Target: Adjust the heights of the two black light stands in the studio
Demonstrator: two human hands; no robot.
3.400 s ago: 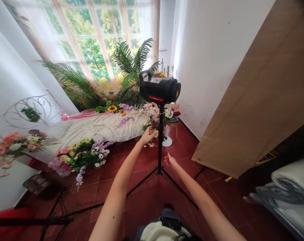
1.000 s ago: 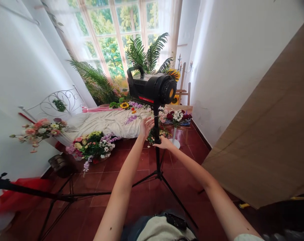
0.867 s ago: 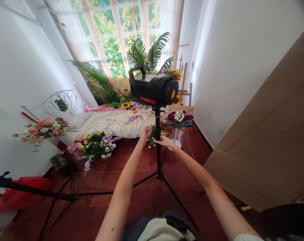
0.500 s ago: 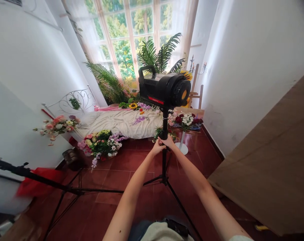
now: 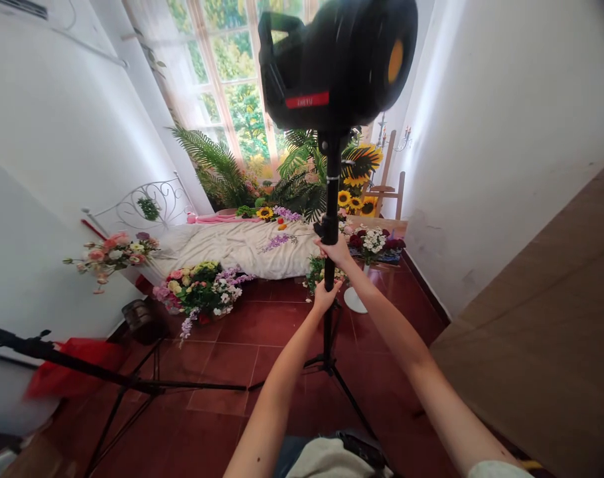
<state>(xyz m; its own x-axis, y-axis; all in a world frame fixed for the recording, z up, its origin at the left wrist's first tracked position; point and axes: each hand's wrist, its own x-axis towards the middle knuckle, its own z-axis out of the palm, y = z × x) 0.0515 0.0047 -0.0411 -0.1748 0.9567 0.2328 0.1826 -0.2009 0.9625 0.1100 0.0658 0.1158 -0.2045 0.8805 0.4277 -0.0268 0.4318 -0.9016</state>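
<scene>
A black studio light (image 5: 306,73) with a top handle and a red label sits on an upright black light stand (image 5: 332,192). My right hand (image 5: 336,251) is wrapped round the stand's pole, just beneath a clamp knob (image 5: 322,230). Lower on the same pole, my left hand (image 5: 326,295) is closed round it. The stand's legs (image 5: 352,398) spread over the red tiled floor. The top of the light is cut off by the upper edge of the view.
A second black stand (image 5: 83,362) reaches in from the left. Ahead are a bed with a white cover (image 5: 227,245), a flower bunch (image 5: 197,289), a white-based flower stand (image 5: 356,300), an easel (image 5: 387,186) and palm leaves (image 5: 207,156). A brown panel (image 5: 541,332) leans at right.
The studio light has risen well up, with more pole showing beneath it. My right hand has moved up the pole, while my left stays near its former height.
</scene>
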